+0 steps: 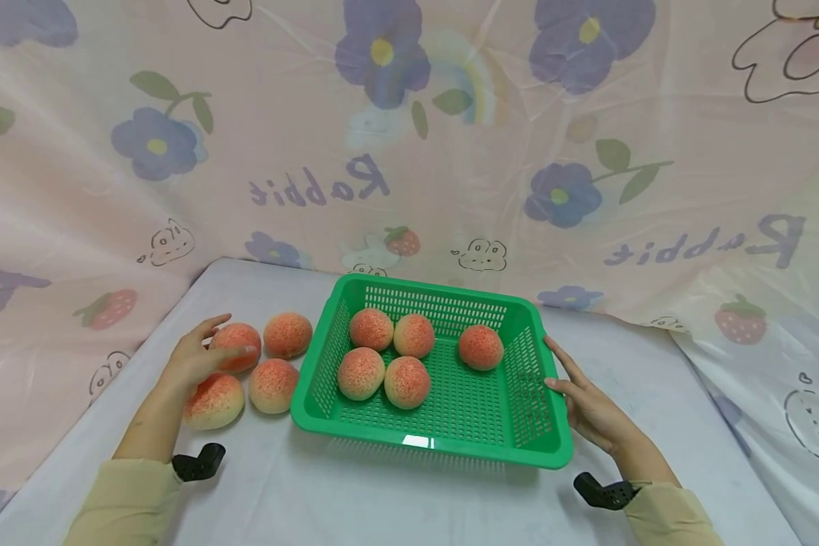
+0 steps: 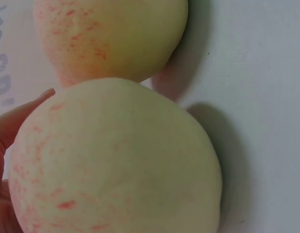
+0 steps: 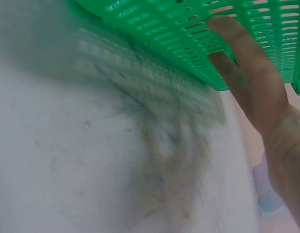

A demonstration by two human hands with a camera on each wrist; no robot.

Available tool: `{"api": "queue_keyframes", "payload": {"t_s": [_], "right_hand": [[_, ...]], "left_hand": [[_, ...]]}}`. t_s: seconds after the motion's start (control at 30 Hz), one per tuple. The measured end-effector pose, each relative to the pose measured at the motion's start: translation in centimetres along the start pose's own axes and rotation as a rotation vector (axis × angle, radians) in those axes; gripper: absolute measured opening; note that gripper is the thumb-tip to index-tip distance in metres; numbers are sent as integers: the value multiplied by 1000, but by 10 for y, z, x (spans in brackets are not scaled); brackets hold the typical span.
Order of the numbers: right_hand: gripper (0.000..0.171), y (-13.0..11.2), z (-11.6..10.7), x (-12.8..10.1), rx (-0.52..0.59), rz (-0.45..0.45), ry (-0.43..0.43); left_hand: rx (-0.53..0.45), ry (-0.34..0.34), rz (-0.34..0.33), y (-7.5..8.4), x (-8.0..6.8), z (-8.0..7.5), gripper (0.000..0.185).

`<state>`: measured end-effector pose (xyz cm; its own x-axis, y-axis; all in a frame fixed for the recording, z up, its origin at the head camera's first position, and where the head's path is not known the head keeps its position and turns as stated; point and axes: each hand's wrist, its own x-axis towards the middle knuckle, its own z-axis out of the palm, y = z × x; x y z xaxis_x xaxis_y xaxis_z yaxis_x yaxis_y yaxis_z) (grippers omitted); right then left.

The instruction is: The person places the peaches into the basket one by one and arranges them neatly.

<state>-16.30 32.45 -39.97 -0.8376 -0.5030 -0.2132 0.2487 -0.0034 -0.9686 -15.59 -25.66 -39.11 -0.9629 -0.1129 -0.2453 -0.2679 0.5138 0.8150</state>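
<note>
My left hand (image 1: 201,356) holds a reddish peach (image 1: 232,341), thumb across its front and fingers at its far side. Close beside that hand are a paler peach (image 1: 214,402), another peach (image 1: 274,385) and one more (image 1: 288,335). In the left wrist view a pale peach (image 2: 116,160) fills the front, partly hiding another peach (image 2: 111,39); fingers (image 2: 9,126) show at the left edge. My right hand (image 1: 590,406) touches the right side of a green plastic basket (image 1: 437,446). In the right wrist view its extended fingers (image 3: 257,73) rest against the slotted outer wall.
Inside the basket, several peaches cluster at the left and a single peach (image 1: 481,347) lies to the right. A white table (image 1: 355,500) bears everything. Behind it hangs a patterned pink cloth (image 1: 409,197). Black wrist devices (image 1: 201,462) sit at both cuffs.
</note>
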Motion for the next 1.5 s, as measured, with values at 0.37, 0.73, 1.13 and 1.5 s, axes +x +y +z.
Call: {"api": "queue_keyframes", "payload": {"t_s": [0.37, 0.73, 1.13, 1.5], "right_hand": [[69, 0, 0, -1, 22, -15, -17], [70, 1, 1, 0, 3, -16, -12], [70, 1, -1, 0, 13, -20, -27], [68, 1, 0, 0, -15, -18, -15]], "left_hand": [[-19, 17, -41, 1, 0, 1, 83], [-72, 104, -71, 6, -2, 2, 77], [-171, 185, -67, 19, -12, -3, 78], [-155, 155, 61, 47, -23, -5, 80]]}}
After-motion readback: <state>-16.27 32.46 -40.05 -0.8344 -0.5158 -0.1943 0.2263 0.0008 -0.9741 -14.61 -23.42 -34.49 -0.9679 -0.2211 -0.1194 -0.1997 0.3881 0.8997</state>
